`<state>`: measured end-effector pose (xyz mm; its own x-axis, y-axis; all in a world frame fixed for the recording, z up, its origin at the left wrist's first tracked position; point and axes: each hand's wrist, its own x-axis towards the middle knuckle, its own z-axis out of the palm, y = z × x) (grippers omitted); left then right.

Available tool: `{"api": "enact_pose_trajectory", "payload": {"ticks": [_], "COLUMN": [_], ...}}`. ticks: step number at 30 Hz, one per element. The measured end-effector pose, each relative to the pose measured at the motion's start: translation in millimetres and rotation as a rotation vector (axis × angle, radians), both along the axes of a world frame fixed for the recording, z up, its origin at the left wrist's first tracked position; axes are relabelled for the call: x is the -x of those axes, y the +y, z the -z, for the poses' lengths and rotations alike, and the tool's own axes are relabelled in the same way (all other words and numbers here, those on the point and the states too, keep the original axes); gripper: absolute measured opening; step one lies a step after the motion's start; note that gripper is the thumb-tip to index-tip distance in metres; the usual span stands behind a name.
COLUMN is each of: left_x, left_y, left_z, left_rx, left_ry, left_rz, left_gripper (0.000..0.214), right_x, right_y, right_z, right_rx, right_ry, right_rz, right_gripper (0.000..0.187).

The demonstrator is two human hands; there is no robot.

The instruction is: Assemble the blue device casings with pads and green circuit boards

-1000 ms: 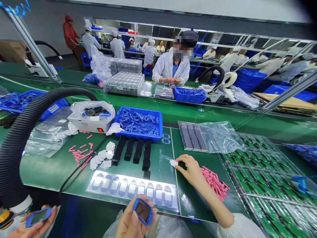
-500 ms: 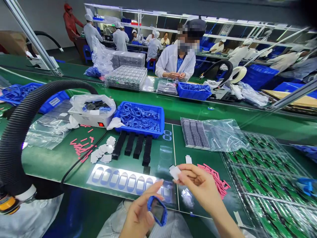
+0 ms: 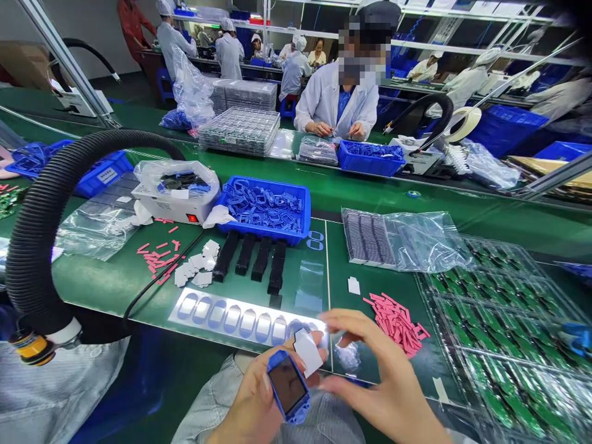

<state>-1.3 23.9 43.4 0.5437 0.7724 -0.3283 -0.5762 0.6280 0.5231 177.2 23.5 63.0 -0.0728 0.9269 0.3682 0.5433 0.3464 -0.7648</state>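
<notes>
My left hand (image 3: 252, 398) is closed around a blue plastic frame (image 3: 287, 385) with a dark rectangular window, tilted above my lap. A white card-like piece (image 3: 309, 354) with a dark edge sits just beside the frame, apparently held at the left fingertips. My right hand (image 3: 386, 370) is open to the right of it, thumb and fingers spread apart around the white piece's side. On the bench behind the hands lies a strip of clear-edged oval films (image 3: 240, 322), its right end partly covered by my fingers.
A blue bin (image 3: 308, 209) holds blue frames. Black stacks (image 3: 260, 259), white pieces (image 3: 197, 265), pink strips (image 3: 398, 324) and another white piece (image 3: 354, 285) lie on the green bench. Circuit boards in trays (image 3: 499, 333) stand right; a black hose (image 3: 34, 234) arches left. A co-worker (image 3: 340, 105) sits opposite.
The right hand has brought the white piece left to the blue frame and spread its fingers. The left hand has turned the frame so its dark window faces me more.
</notes>
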Motion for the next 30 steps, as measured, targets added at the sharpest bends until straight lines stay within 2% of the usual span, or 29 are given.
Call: {"api": "enact_pose_trajectory", "payload": {"ticks": [2,4,7,10,14,19,21,27,30], "left_x": [1,0,-1,0,4,5,3,2,3], "left_y": [-1,-2,-3,-3,-4,-6,-4,-1,-3], "left_z": [-1.7,-3.5,-4.5,-2.4,2.0,3.9,3.1,-0.7,-0.8], "left_rx": [0.003,-0.020,-0.067,-0.096,-0.066,-0.039,-0.050,-0.105,-0.052], "left_ry": [-0.008,-0.005,0.014,0.032,0.060,0.038,0.040,0.106,0.136], "left_rz": [0.029,0.040,0.033,0.040,0.062,0.079,0.089,0.086,0.067], "left_gripper": [0.041,0.039,0.039,0.041,0.042,0.039,0.037,0.034,0.033], "right_x": [0,1,1,0,1,2,1,1,0], "right_y": [0,2,4,6,6,-1,-4,-4,-4], "right_z": [-5.2,-8.0,-8.5,-7.8,-6.4,-3.1,-1.4,1.5,2.4], "right_rx": [-0.068,-0.074,-0.041,-0.002,0.007,-0.088,-0.088,-0.019,0.021], "right_ry": [-0.149,-0.216,-0.220,-0.154,-0.052,-0.173,-0.204,-0.116,-0.079], "right_rz": [-0.125,-0.220,-0.272,-0.277,-0.264,-0.211,-0.213,-0.208,-0.210], "right_gripper": [0.050,0.046,0.040,0.038,0.021,0.042,0.039,0.030,0.025]}}
